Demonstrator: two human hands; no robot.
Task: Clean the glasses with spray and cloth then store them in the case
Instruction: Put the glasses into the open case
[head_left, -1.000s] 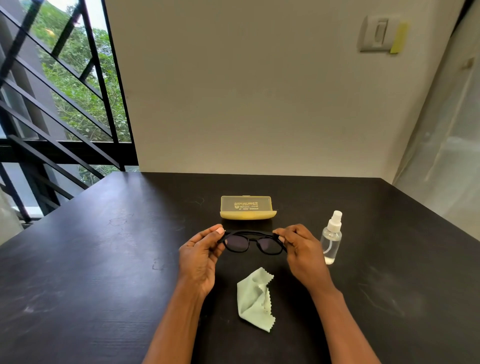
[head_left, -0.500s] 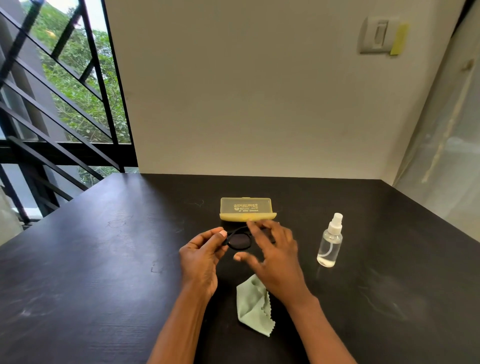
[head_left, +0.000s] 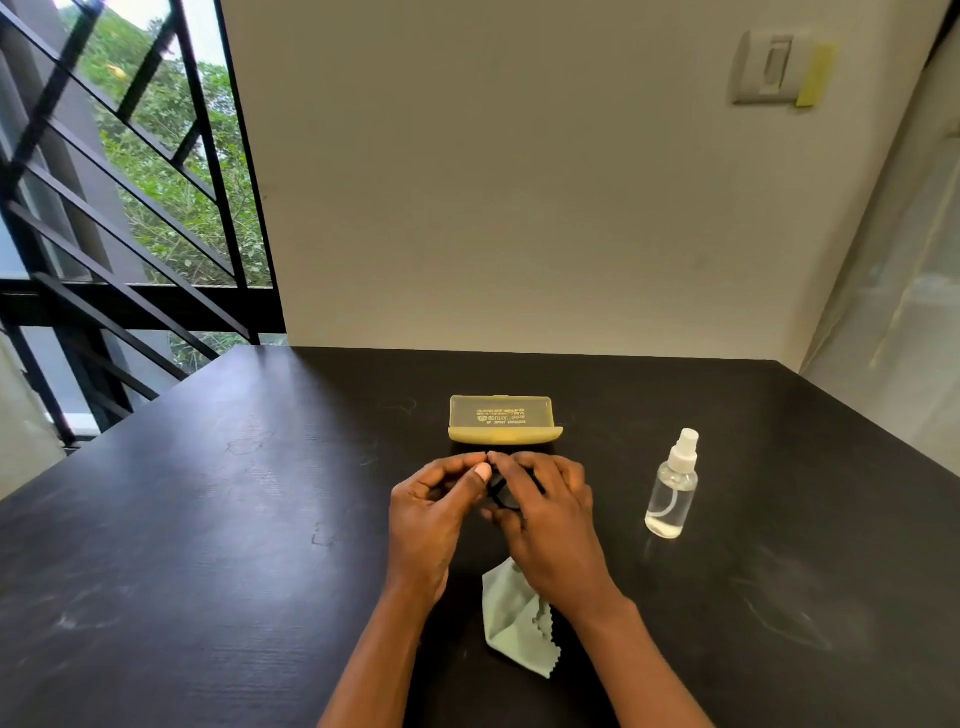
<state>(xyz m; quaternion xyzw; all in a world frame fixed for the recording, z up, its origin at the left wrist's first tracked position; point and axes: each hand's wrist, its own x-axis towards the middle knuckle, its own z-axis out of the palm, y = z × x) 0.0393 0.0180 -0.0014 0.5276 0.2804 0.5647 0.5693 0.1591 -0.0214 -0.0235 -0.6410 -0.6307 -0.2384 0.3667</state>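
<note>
Both hands hold the glasses (head_left: 500, 493) at mid-worktop: left hand (head_left: 434, 512) pinching the frame, right hand (head_left: 545, 519) curled over it, largely hiding it. Case (head_left: 504, 420) lies just beyond, toward the far edge; spray bottle (head_left: 671, 486) right; cloth (head_left: 511, 623) nearer. Risks: fingers smearing lenses; a stray right elbow toppling the bottle. Case lid printing is illegible.

Our two bare forearms rise from the bottom edge and converge just below the frame's centre. Our left hand (head_left: 434, 512) has its fingers curled, thumb and forefinger pinched together at the top. Our right hand (head_left: 545, 514) lies beside it, back upward, fingers bent, its fingertips meeting the left's.
</note>
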